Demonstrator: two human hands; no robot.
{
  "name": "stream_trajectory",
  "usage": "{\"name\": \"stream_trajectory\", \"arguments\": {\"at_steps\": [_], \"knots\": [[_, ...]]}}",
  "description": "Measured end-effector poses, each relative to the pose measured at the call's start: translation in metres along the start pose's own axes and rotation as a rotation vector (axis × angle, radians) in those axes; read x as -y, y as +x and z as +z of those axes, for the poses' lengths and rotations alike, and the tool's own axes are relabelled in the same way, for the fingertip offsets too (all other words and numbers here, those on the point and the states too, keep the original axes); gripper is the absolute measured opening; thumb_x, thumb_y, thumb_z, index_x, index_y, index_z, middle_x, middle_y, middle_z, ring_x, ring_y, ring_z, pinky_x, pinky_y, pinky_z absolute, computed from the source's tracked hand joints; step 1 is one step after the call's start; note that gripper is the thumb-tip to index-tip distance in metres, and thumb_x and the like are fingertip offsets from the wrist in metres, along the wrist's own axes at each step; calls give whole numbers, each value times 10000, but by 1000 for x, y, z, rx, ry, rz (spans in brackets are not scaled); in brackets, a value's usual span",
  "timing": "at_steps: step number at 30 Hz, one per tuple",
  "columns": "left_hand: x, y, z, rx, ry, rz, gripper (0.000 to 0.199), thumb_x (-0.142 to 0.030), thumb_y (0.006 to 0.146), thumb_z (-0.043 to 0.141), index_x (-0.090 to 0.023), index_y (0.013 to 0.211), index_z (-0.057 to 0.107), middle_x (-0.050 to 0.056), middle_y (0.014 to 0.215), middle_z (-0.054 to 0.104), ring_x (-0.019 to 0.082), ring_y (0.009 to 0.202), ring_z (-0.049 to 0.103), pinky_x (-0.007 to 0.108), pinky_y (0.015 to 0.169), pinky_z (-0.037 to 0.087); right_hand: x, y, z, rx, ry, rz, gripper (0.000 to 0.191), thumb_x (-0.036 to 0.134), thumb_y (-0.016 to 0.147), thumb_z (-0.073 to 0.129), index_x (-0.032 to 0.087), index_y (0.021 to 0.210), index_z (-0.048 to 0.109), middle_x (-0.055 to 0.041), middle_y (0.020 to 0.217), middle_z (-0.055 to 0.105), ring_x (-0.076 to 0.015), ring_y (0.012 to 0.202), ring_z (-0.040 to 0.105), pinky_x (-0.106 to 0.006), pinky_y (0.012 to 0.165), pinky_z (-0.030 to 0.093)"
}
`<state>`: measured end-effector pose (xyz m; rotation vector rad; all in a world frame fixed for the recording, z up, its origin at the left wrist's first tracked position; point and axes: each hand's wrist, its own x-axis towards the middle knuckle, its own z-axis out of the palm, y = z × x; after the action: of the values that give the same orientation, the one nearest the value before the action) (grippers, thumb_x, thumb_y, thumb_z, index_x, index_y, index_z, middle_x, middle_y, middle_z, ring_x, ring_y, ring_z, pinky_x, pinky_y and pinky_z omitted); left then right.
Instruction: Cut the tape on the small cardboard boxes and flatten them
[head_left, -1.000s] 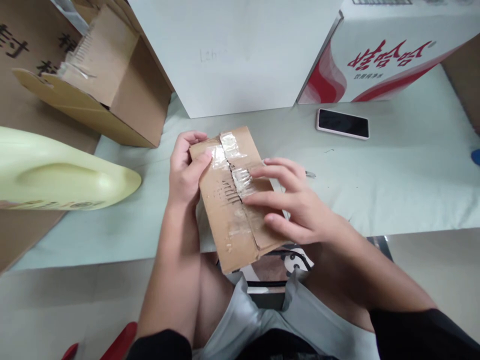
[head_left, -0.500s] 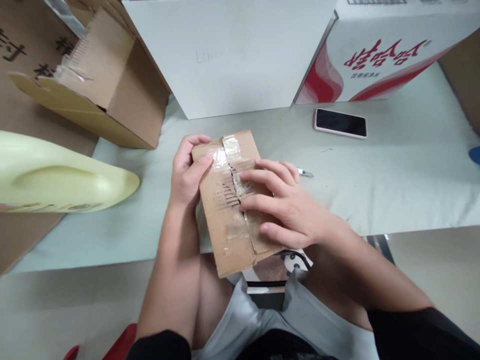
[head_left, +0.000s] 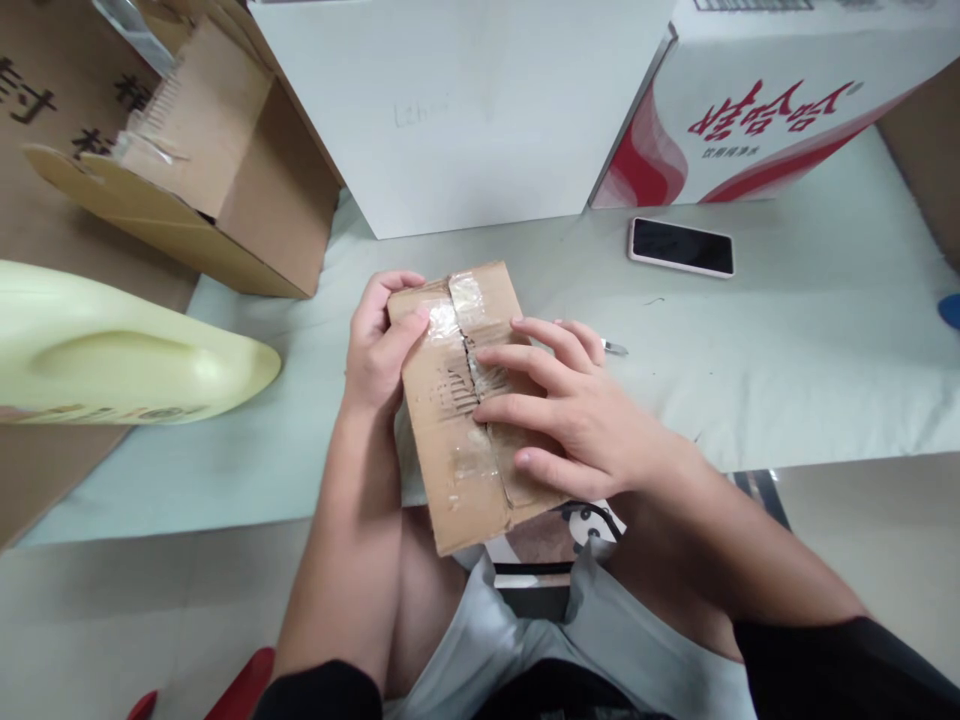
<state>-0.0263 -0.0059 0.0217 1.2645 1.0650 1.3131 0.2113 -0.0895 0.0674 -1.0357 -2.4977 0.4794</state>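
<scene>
A small brown cardboard box (head_left: 454, 480) with shiny tape along its middle seam is tilted over the table's front edge, above my lap. My left hand (head_left: 381, 345) grips its upper left corner, thumb on the top face. Across the right half of the box lies my right hand (head_left: 566, 410), its fingers spread over the seam and torn tape. Just beyond my right hand, a small metal-tipped tool (head_left: 615, 348) pokes out, mostly hidden by the fingers.
A phone (head_left: 681, 247) lies on the pale green table cloth (head_left: 795, 370). Behind stand a white box (head_left: 465, 120) and a red-and-white carton (head_left: 765, 130). At the left are an open cardboard box (head_left: 247, 190) and a yellow-green bottle (head_left: 135, 350).
The box and my left hand have shifted very slightly to the right. The fingers of my right hand have slid a little to the left over the box.
</scene>
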Motion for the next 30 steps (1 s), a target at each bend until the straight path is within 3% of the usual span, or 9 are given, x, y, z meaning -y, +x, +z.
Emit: {"name": "stream_trajectory", "arguments": {"at_steps": [6,16,21,26,30], "knots": [[-4,-2,5,-15,2,-22,329,-436,723,845,-270,957,685,34,889,689,177,684,569,297,595,497,3,1,0,3,-3,6,424,631,965,503,406,1285,665,6,1581,585,-387,1552,401,-644,1317,230],[-6,-2,6,23,39,-36,283,-428,771,796,-252,965,689,21,822,656,169,653,535,298,587,462,3,-4,-1,-102,-62,-75,512,679,1044,305,346,1266,624,-37,1527,597,-346,1538,412,-606,1290,232],[-5,-4,4,19,95,-2,308,-454,792,764,-242,1006,703,35,868,701,196,725,589,307,635,484,2,-6,-6,-264,-3,-41,539,734,1016,301,345,1152,648,-39,1477,586,-380,1459,457,-622,1243,312],[-8,-3,2,13,110,-13,243,-394,789,752,-246,972,695,20,808,676,193,696,572,305,620,481,-7,-13,1,-447,72,140,668,827,944,213,314,993,638,-107,1296,575,-412,1323,483,-663,1154,390],[-8,-1,3,18,88,-32,247,-389,763,750,-239,949,687,9,758,630,180,647,560,303,583,475,-11,-16,0,-560,72,225,602,737,996,209,273,882,576,-133,1208,548,-387,1220,536,-653,1091,441]]}}
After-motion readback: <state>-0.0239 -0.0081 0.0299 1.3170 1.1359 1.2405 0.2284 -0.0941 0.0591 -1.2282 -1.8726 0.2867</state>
